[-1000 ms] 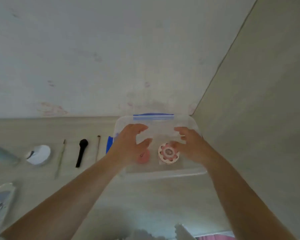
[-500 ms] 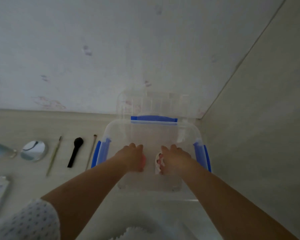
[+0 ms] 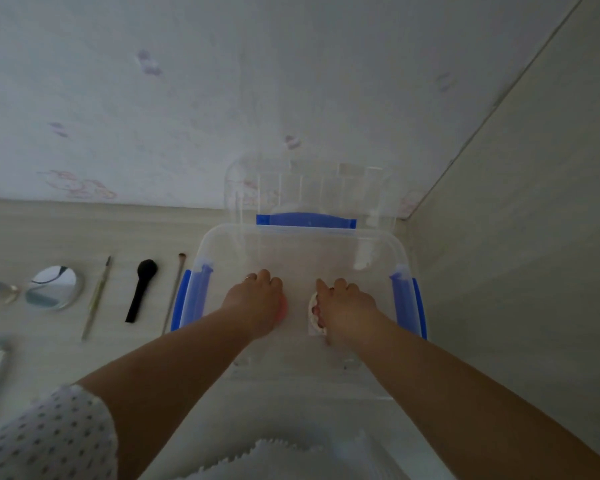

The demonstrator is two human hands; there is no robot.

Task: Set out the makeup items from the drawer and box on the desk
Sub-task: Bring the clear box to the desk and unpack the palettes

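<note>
Reaching into the box, my left hand covers a pink puff, right hand grasps a white compact (both light; whether the left fingers are clenched, I cannot tell).

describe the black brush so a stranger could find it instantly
Start at the clear box with blue latches against the back wall, then look left along the desk. Three slim tools lie side by side there; the black brush is the middle one, the only black, thick-handled, round-headed piece.

Pink puff mostly hidden under left hand.
</note>
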